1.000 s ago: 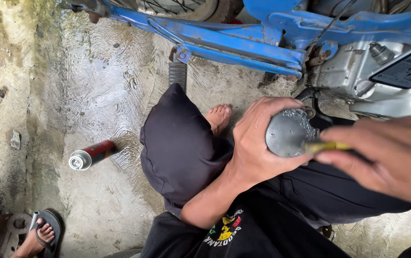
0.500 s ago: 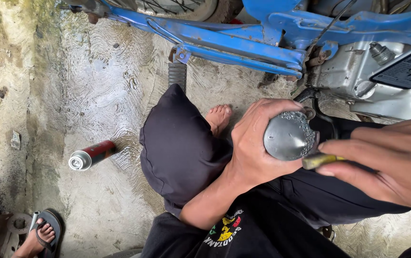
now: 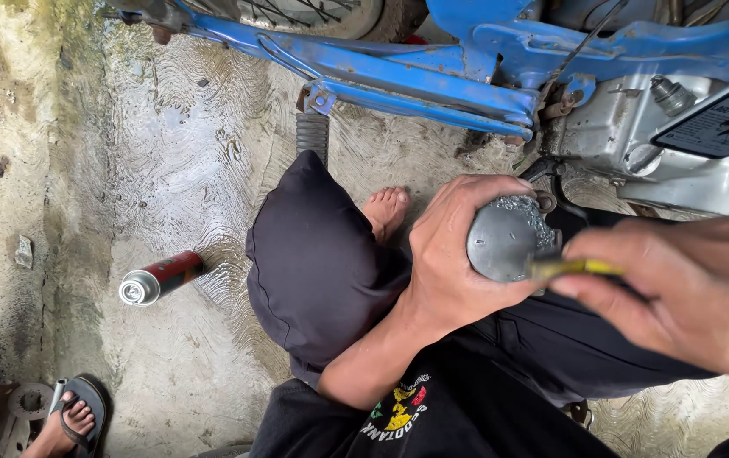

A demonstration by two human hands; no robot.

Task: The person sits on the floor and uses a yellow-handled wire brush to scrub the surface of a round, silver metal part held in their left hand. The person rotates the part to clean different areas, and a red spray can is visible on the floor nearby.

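Note:
My left hand (image 3: 453, 250) grips a round grey metal part (image 3: 508, 239) with a rough, pitted end, held over my lap. My right hand (image 3: 678, 293) pinches a thin yellow tool (image 3: 572, 268) whose tip rests against the side of the grey part. Both hands sit just below the silver engine (image 3: 636, 144) of a blue motorbike (image 3: 432, 80). My knee in dark trousers (image 3: 313, 267) and my bare foot (image 3: 385, 210) are under the hands.
A red and black spray can (image 3: 159, 277) lies on the wet concrete floor at the left. Another person's foot in a sandal (image 3: 72, 420) shows at the bottom left. The bike's footpeg (image 3: 312, 134) hangs near my knee.
My right hand has shifted slightly left and down along the grey part with the yellow tool. The left hand keeps its hold.

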